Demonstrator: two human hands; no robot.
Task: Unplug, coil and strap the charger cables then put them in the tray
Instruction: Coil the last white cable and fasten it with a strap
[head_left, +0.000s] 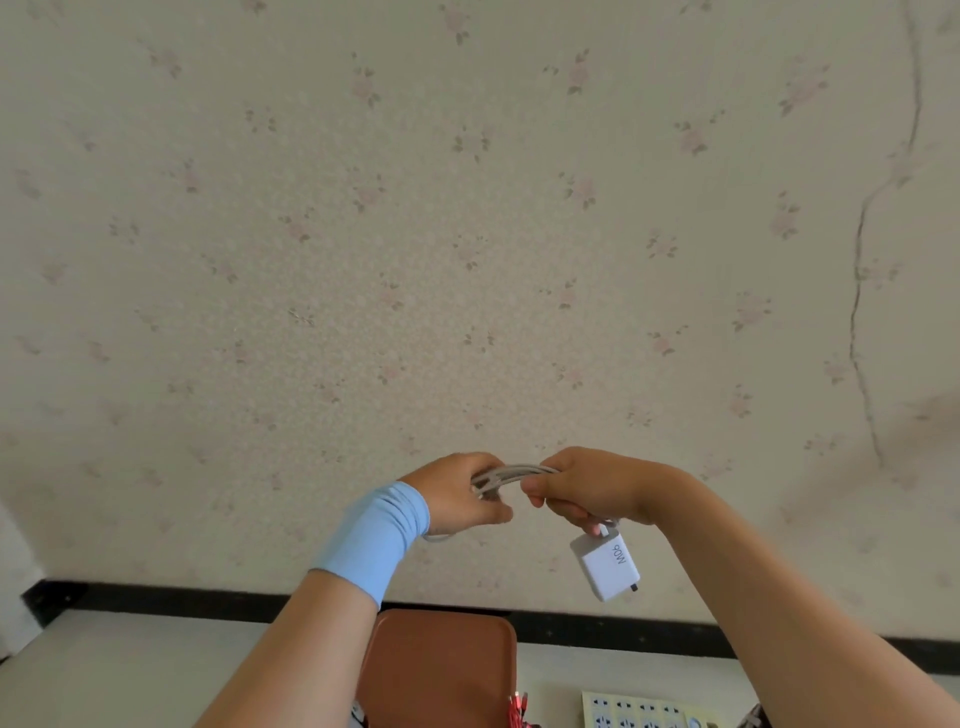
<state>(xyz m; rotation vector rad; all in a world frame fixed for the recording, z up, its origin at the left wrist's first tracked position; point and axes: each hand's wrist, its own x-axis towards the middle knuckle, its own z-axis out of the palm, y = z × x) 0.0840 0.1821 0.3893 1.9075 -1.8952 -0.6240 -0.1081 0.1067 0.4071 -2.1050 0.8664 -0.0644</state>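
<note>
Left hand (462, 491) and right hand (582, 488) both clenched on coiled white cable (514, 475), raised above brown tray (441, 665) at table's far edge. Charger brick (605, 566) dangling below right; likely to tug loops loose before strapping.

A pale table top (130, 670) runs along the bottom edge, against the flowered wall, well below both raised hands. A brown tray (441, 665) lies on it, below the left hand (457, 493) and between the two forearms. Just right of the tray lie red cables (519, 709), and farther right, under the right hand (587, 488), a pale yellow power strip (634, 712), cut off by the edge.
</note>
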